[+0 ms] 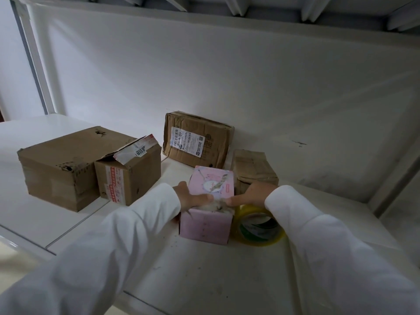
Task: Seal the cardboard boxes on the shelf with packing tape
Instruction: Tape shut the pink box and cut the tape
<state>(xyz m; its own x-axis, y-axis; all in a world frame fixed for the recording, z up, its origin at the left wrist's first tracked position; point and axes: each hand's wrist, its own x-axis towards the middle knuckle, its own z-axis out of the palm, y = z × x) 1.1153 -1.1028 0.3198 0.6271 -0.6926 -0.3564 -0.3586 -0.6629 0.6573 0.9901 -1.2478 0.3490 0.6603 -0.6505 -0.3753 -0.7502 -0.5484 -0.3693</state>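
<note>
White metal shelf (204, 280), lit dimly, with a white back panel and the underside of another shelf overhead. Scuffs and dark specks mark the surface near the front.

Pink box (208, 214) stands near the front, middle of the view — printed top, pale pink sides, its near top edge torn and ragged with whitish tape or paper. Both hands are on that edge. Left hand (189, 197) wraps the box's left top corner, thumb lying along the near edge, fingers curled over the side. Right hand (251, 194) comes in from the right, forefinger or thumb tip pressing the same edge; its other fingers are curled (whether they grip anything beyond the box edge, I cannot tell). Both arms wear white sleeves (127, 242).

Roll of packing tape (259, 226) — yellowish clear tape on a green-and-white core — lies flat on the shelf, touching the pink box's right side, just below the right hand.

Other boxes, all brown cardboard:
- large closed box (59, 164), left, with torn spots on top;
- smaller box (131, 171) just beside it, top flap lifted, red-and-white printed tape down its front;
- flat box with a shipping label (196, 139) leaning against the back panel;
- small taped box (253, 170) behind the right hand, near the pink box.
</note>
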